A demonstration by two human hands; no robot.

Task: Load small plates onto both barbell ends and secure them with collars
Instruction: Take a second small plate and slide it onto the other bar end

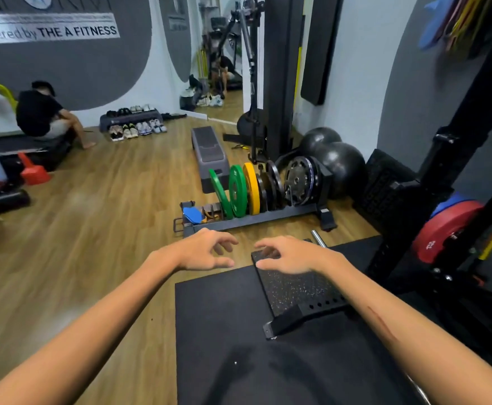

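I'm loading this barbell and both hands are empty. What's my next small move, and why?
Probably reach forward to the floor plate rack and take a small dark metal plate beside the yellow plate. Left hand and right hand hover open, holding nothing, just short of it.

Barbell point(318, 238) mostly hidden behind right hand point(290, 255); only a short steel end is seen. Red plate point(443, 229) partly covered by rack upright point(469, 112). Wall lettering point(46, 32) cut off at left edge.
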